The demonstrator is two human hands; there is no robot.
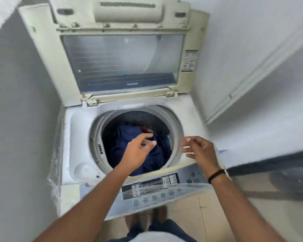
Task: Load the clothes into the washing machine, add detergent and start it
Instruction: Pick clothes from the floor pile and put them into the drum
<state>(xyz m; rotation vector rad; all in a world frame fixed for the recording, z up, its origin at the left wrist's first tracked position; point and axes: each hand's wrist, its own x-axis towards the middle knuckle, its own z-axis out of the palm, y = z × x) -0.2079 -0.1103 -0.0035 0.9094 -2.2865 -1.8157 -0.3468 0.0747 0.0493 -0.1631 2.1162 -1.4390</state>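
A top-loading washing machine point(77, 130) stands with its lid point(122, 62) folded up against the back. Inside the drum, dark blue clothes point(128, 135) lie in a heap with a bit of red and teal showing. My left hand point(138, 151) hovers over the drum opening, fingers loosely spread and holding nothing. My right hand point(198, 148) hangs above the drum's right rim, fingers relaxed and empty, a dark band on its wrist. The control panel point(156, 189) with round buttons runs along the front edge under my forearms.
A round white cap point(85, 170) sits in the machine's front left corner. Grey walls close in on the left and right. A dark object point(287, 175) lies on the tiled floor to the right. My feet show below the machine's front.
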